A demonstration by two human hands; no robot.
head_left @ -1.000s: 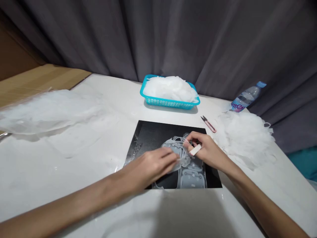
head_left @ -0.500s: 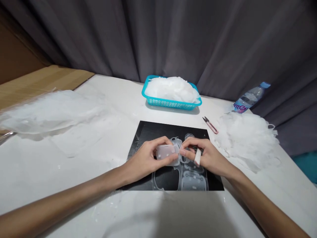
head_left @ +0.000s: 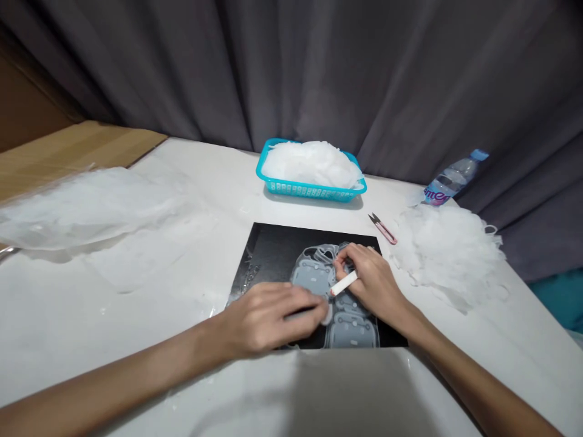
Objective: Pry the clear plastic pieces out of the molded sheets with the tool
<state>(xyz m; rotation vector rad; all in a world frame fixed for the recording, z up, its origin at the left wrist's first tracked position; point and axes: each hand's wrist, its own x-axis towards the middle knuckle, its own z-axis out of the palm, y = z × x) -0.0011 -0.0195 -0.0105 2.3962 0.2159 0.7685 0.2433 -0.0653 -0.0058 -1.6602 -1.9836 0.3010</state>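
My right hand (head_left: 371,273) is closed around a white stick (head_left: 344,283) with a reddish end, which sticks out toward the left. Its thumb and forefinger are pinched at clear, thin-edged film on the black mat (head_left: 273,249). My left hand (head_left: 276,318) is curled low over the front of the mat, somewhat blurred. At its fingertips is a small pale translucent piece (head_left: 327,314); its shape is partly hidden. Between and below the hands lie flat translucent moulded pieces (head_left: 313,276) with small slots and clear film around their edges.
A blue basket (head_left: 314,193) heaped with white translucent pieces stands at the back. Pink-handled thread snips (head_left: 383,229) lie beside a pile of clear scraps (head_left: 450,249). A water bottle (head_left: 455,177) leans behind it. Plastic film (head_left: 86,206) and cardboard (head_left: 82,152) are at left.
My left hand has moved down and toward me, away from the right; the translucent piece it held up no longer shows there. The white stick has swung from upright to slanting left.
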